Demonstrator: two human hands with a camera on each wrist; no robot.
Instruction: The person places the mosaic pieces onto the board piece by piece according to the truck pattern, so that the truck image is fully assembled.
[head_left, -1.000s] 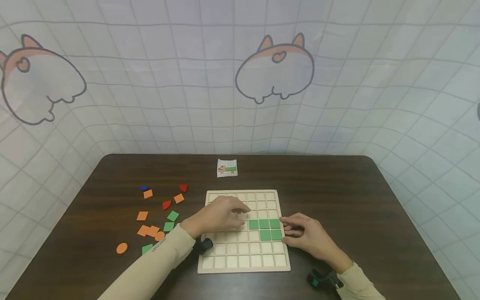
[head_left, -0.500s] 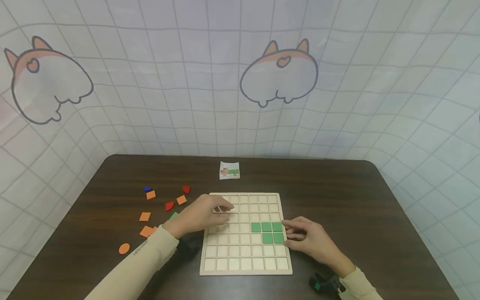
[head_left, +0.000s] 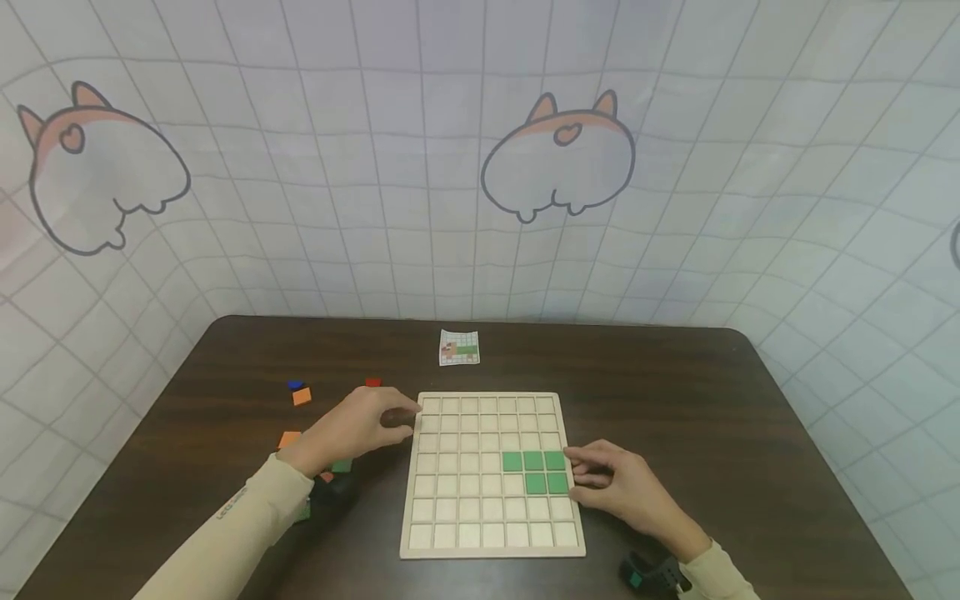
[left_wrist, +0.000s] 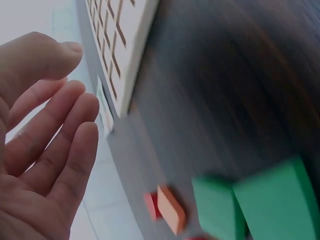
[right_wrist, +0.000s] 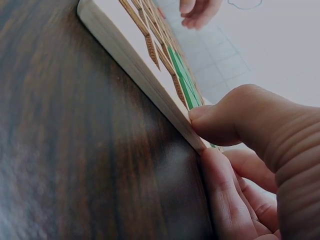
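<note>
Right-hand grip [head_left: 618,479]: clamped on right edge of board [head_left: 468,510]; thumb on rim, finger close beside, right by green tiles [head_left: 533,461].
Left-hand grip [head_left: 360,421]: thumb and fingers apart; over desk [head_left: 675,392], just left of board's far left corner.
Board: pale, 7 x 7 cells, flat on desk between grips.
Green tiles: 5 seated at board's right side; 3 in row 4 from far edge, 2 in row 5.
Loose green pieces [left_wrist: 280,200]: at least 2 on desk, side by side, below left-hand grip.
Orange square [head_left: 302,397]: left part of desk, just beside blue piece [head_left: 296,385].
Red piece [head_left: 372,382]: just beyond left-hand grip, partly hidden.
Paper card [head_left: 459,348]: beyond board, printed with coloured grid, detail too small to read.
Wrist strap [head_left: 652,575]: black, on right wrist, by cream sleeve [head_left: 716,575].
Backdrop [head_left: 337,208]: white, grey grid lines, cartoon animal drawings.
</note>
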